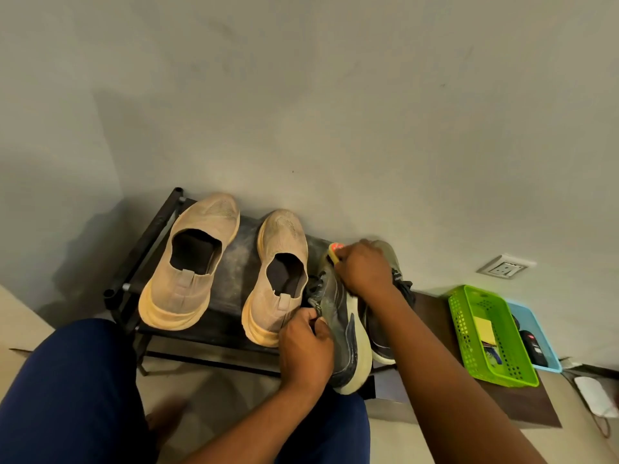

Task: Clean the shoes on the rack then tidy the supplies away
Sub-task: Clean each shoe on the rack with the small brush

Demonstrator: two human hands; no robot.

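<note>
Right hand: your right hand [363,267] closes around a small brush or sponge with an orange-red top [336,248], held against the toe of the dark sneaker [338,329]; what kind of tool it is cannot be made out.
Left hand: your left hand [306,343] pinches the dark sneaker at its collar, by the heel, apparently to steady it against the scrubbing.
Shoe in hand: the dark sneaker lies tipped on its side between your two hands, pale sole turned right, most likely so that the upper faces the tool.
Its mate: the second dark sneaker [385,329] sits just behind your right forearm, partly hidden.
Beige pair: two tan slip-on shoes [191,262] stand upright, side by side, to the left of your hands, toes to the wall; the nearer one touches the dark sneaker.
Rack: the black shoe rack [231,266] bears all four shoes, its top dusty between the tan pair.
Supplies: a green perforated basket [492,336] holding a yellow pad, and a blue tray [536,333] just behind it, wait on the floor well to your right.
Stage: judged from this, cleaning is under way; tidying has not begun.
</note>
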